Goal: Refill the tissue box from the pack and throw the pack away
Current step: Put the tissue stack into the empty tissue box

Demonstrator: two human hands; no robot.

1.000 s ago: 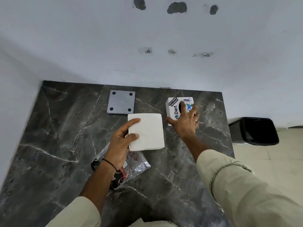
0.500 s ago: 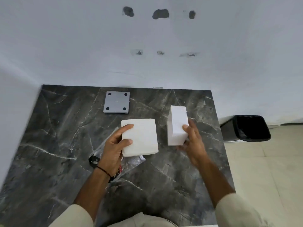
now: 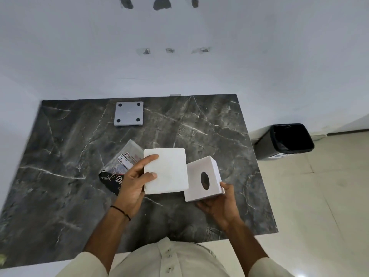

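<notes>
Left hand (image 3: 134, 183) closed around a white stack of tissues (image 3: 165, 170), thumb and forefinger over its left edge, lifted above the dark marble tabletop (image 3: 209, 132). Right hand (image 3: 218, 204) gripping the white tissue box (image 3: 202, 178) from beneath, tilted, oval opening facing up, left edge tucked behind the tissues. Crumpled plastic pack (image 3: 119, 166) flat on the tabletop, just left of the left hand. Grey square plate (image 3: 128, 113) at the far edge. Black bin (image 3: 287, 140) on the floor to the right.
</notes>
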